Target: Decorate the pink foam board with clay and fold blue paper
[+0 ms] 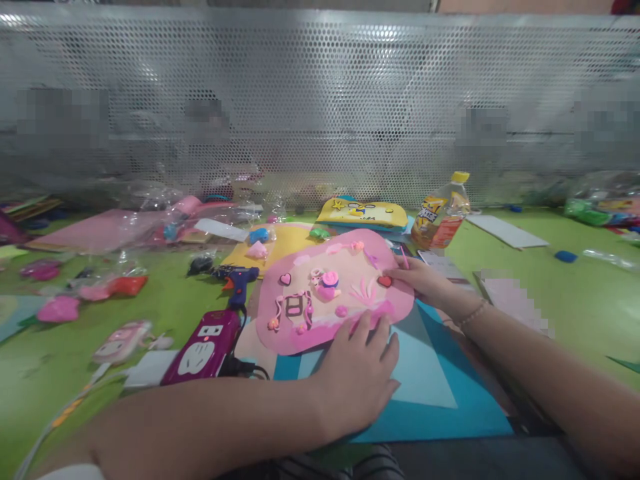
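Observation:
A pink, wavy-edged paper board (274, 307) sits tilted before me, decorated with clay shapes: a figure with a round pink top (329, 281), hearts, flowers and pink leaf strokes. My right hand (417, 280) grips its right edge, fingertips by a red heart (385, 281). Along the near edge lies my left hand (357, 370), fingers stretched out and spread, the fingertips at the board's rim. Beneath are sheets of light blue (423, 363) and darker blue paper (470, 413).
Left of the board are a blue glue gun (243, 285) and a purple power bank (205, 347) with cables. Behind stand a yellow decorated piece (363, 213) and a juice bottle (440, 217). Clay packets (59, 309) lie at left. A perforated metal screen (320, 100) spans the back.

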